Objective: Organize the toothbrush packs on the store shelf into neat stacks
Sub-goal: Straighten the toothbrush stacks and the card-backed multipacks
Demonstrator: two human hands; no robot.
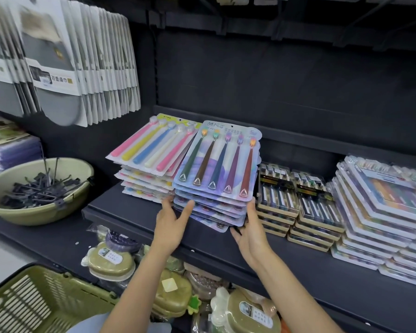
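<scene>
At the centre of the frame, on the dark shelf (135, 207), a stack of toothbrush packs (214, 179) with dark-handled brushes sits fanned out, its lower packs slipping forward and to the right of the top one. The left hand (172, 224) reaches up from below with straight, spread fingers, the thumb and forefinger touching the stack's lower left corner. The right hand (250, 229) stands with its fingers straight and pressed flat against the stack's right edge; neither hand curls round anything.

Just left of this stack, and partly tucked under its top pack, lies a second stack of packs (147, 169) with pink, yellow, blue and cream brushes, also uneven. To the right, touching or just beside the middle stack, are two low piles of black-and-gold packs (298, 200), and at the right edge of the frame a taller, stepped pile of clear-fronted packs (380, 212).

At the left of the frame a green bowl (34, 212) holds dark metal hooks (39, 191). Grey and white packaged goods (65, 61) hang in the upper left. At the lower left is a green slatted basket (34, 304), and along the bottom, under the shelf, lie olive-green lidded containers (111, 260).
</scene>
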